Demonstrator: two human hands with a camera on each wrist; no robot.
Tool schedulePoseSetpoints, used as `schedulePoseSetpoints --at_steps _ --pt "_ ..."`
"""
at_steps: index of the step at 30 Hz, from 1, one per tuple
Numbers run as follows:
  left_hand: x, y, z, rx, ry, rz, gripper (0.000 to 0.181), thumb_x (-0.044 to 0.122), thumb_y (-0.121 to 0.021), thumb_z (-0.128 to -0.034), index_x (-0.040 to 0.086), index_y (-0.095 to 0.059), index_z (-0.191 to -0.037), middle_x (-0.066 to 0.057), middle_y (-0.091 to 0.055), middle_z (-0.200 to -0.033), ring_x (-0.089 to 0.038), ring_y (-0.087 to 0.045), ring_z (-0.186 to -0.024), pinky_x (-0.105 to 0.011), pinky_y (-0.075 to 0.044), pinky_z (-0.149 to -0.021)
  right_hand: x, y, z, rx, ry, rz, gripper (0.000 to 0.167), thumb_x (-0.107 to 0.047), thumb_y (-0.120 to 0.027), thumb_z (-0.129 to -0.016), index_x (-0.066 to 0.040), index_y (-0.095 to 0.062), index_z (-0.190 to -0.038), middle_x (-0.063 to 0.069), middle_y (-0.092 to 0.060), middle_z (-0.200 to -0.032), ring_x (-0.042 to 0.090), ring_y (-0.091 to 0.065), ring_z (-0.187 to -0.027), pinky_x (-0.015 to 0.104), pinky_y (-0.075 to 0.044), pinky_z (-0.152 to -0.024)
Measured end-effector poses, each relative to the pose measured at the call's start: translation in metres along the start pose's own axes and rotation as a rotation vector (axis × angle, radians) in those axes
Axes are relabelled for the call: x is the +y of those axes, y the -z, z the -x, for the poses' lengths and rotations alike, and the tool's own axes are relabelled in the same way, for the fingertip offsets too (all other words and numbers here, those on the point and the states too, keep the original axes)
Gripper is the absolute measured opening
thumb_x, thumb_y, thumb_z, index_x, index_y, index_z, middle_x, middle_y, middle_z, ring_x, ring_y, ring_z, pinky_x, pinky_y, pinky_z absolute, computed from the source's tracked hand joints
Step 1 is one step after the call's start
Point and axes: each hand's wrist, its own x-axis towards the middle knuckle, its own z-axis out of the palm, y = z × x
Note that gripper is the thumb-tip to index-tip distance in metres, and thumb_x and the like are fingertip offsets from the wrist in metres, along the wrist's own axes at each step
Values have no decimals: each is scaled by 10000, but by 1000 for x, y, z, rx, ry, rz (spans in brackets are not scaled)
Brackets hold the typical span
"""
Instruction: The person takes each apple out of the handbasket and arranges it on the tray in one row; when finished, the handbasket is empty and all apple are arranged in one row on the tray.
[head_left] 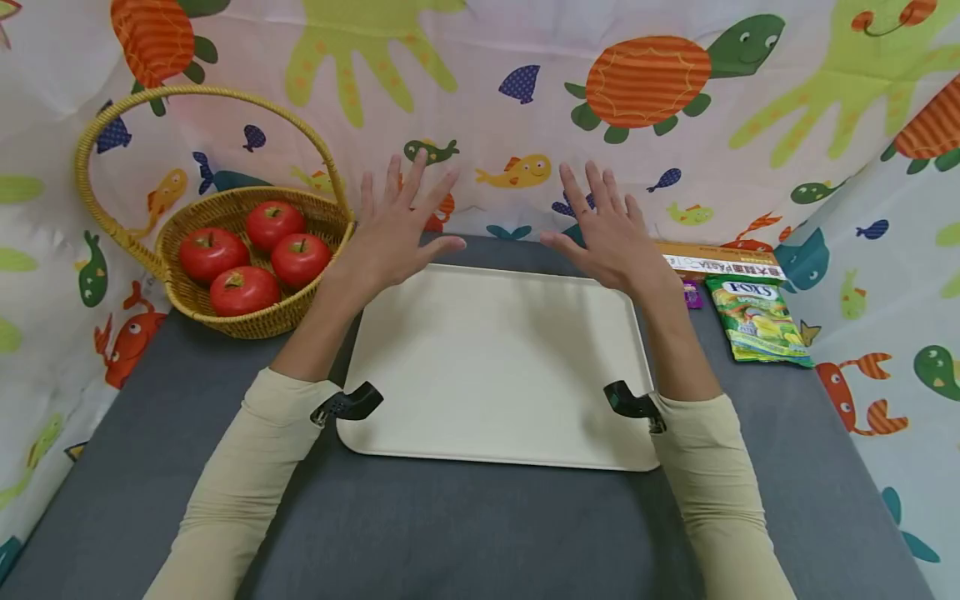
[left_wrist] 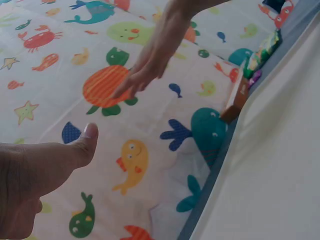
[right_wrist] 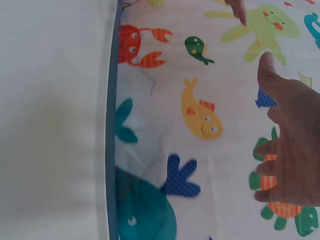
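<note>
1. Here we are, looking down on both hands, raised side by side and well apart, just beyond the tray's far edge as the head view has it.
2. On the left hand, we see spread, straight fingers and a thumb pointing inward; it is free of any grip.
3. And the right hand mirrors it: fingers extended, thumb out toward its partner, nothing grasped here either.
4. Between and below them we have the cream tray, lying flat on the grey table, its rounded corners showing at the near side.
5. Over to the left, we spot the woven basket with its tall arched handle, the left forearm crossing in front of its right side.
6. Inside it, four red apples sit bunched together, stems showing on top.
7. Across to the right, we find the green snack bag, just in front of the long box, with the purple packet peeking out beside the right forearm.
8. Behind it all, we get the white cloth, printed with turtles, fish and crabs.
9. We also catch beige sleeves, a black device at each cuff.
</note>
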Motion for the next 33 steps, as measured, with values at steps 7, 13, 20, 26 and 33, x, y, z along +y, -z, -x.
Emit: schedulePoseSetpoints --at_steps 7,13,20,26,33 --pt "-26 2 24 76 17 59 851 585 -572 -1002 342 -128 -1687 -120 116 -1777 -461 144 -1629 -696 118 -1284 32 1 47 -128 -51 -51 959 -712 -439 -1007 -345 167 -1654 139 86 -1779 509 -128 -1609 746 -184 -1247" --pt "-51 5 54 107 42 66 795 500 -606 -1015 265 -233 -1678 -167 -16 -1778 -480 -17 -1636 -705 70 -1290 54 -14 85 -305 -97 -82 985 -687 -486 -1005 -300 128 -1672 171 85 -1773 541 -144 -1589 774 -275 -1179" --pt "-72 17 73 142 36 20 683 429 -640 -1021 142 -422 -1601 -228 -345 -1674 -451 -321 -1555 -736 -153 -1271 77 -47 130 -465 -114 -105 1144 -685 -616 -937 -115 33 -1686 305 -35 -1731 586 -58 -1574 811 -176 -1173" --pt "-91 31 82 146 65 6 643 414 -601 -1051 95 -435 -1585 -268 -412 -1623 -493 -378 -1503 -714 -223 -1256 84 -72 165 -561 -111 -112 1352 -676 -792 -789 30 -30 -1654 356 -88 -1703 648 -105 -1528 823 -193 -1171" --pt "-117 40 80 52 162 57 696 494 -525 -1069 162 -324 -1647 -248 -320 -1687 -567 -330 -1505 -754 -277 -1201 79 -78 182 -609 -109 -88 1551 -672 -898 -631 64 27 -1636 404 -18 -1682 673 -70 -1516 851 -146 -1155"
